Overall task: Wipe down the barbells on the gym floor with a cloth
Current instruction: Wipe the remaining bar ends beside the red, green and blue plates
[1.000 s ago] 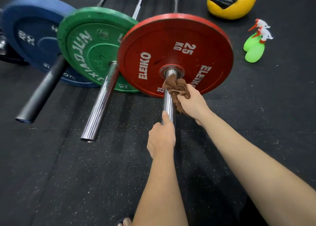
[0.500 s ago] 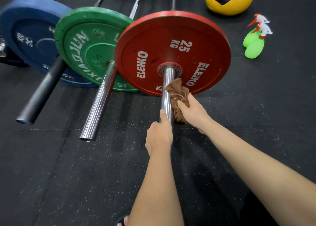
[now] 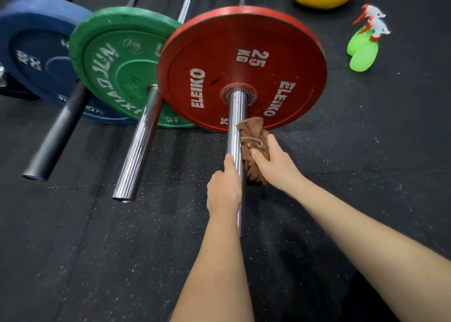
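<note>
Chrome barbell sleeve [image 3: 236, 116] through red 25 kg plate [image 3: 288, 60]: left hand [image 3: 223, 192] grips it; right hand [image 3: 275, 164] presses crumpled brown cloth [image 3: 252, 136] alongside (fingers curled round cloth)

I get even, fairly bright light from overhead. The chrome bar [image 3: 236, 116] in the middle of the frame carries long pale streaks of glare, and the red plate [image 3: 241, 60] shows a soft sheen. The black floor [image 3: 73, 248] stays dark, with faint shadow under the red plate. The frame edges bow outward, and the upper left looks soft.
</note>
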The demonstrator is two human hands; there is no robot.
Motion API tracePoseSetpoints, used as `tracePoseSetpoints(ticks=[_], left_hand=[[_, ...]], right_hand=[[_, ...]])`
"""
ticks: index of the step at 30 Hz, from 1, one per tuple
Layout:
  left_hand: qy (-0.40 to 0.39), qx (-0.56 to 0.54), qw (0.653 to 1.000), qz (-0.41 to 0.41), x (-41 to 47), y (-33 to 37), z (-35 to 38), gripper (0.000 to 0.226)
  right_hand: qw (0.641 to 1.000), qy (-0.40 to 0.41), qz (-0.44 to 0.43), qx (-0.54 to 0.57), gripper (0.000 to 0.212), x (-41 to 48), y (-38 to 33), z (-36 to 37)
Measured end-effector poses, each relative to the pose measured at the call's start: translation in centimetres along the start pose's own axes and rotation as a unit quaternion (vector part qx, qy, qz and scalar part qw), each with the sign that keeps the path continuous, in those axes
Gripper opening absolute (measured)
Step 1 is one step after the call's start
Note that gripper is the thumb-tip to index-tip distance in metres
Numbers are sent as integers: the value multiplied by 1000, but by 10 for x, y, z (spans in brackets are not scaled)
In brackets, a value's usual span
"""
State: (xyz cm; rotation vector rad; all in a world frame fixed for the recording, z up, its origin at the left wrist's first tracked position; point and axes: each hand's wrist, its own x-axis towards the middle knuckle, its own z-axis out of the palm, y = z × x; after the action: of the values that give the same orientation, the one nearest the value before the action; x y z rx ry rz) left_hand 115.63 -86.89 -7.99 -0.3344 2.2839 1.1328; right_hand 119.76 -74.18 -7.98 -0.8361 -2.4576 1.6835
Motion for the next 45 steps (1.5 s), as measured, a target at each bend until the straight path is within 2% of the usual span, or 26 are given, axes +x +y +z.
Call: tracePoseSetpoints(ticks=[4, 12, 16, 20, 24, 28, 30, 36, 38, 41, 43, 45], left_hand=[[0, -15, 1000, -1, -1, 1, -1, 76], [-11, -45, 999, 6, -9, 5, -1, 60], [-15, -47, 999, 8, -8, 2, -1, 56], [-16, -62, 998, 6, -4, 3, -2, 66], [-69, -147, 987, -3, 15, -13, 6, 69], [-93, -218, 971, -44, 76, -69, 34, 101], [-97, -230, 967, -49, 77, -66, 33, 111], [-66, -248, 966, -29, 11, -11, 2, 102], [-61, -260, 963, -33, 13, -13, 4, 101], [-65, -242, 967, -38, 29, -21, 9, 96], [-64, -231, 970, -43, 31, -22, 7, 91], [-64, -219, 973, -36, 21, -17, 4, 77]], right_hand=[[999, -40, -15, -10, 20, -25, 14, -1], [999, 6, -50, -15, 17, -9, 5, -7], [999, -18, -47, -9, 15, -29, 10, -4], [995, -74, -60, -35, 11, -47, 11, -9], [996, -66, -51, -38, 22, -49, 13, -2], [996, -68, -14, -50, 28, -32, 9, -2], [994, -91, 0, -60, 29, -33, 9, -6], [961, -250, 0, -120, 39, -60, 18, -17], [964, -237, 6, -117, 38, -61, 19, -16], [982, -164, 8, -95, 29, -59, 16, -12], [977, -189, 23, -94, 34, -57, 15, -14], [957, -266, 60, -93, 44, -57, 13, -20]])
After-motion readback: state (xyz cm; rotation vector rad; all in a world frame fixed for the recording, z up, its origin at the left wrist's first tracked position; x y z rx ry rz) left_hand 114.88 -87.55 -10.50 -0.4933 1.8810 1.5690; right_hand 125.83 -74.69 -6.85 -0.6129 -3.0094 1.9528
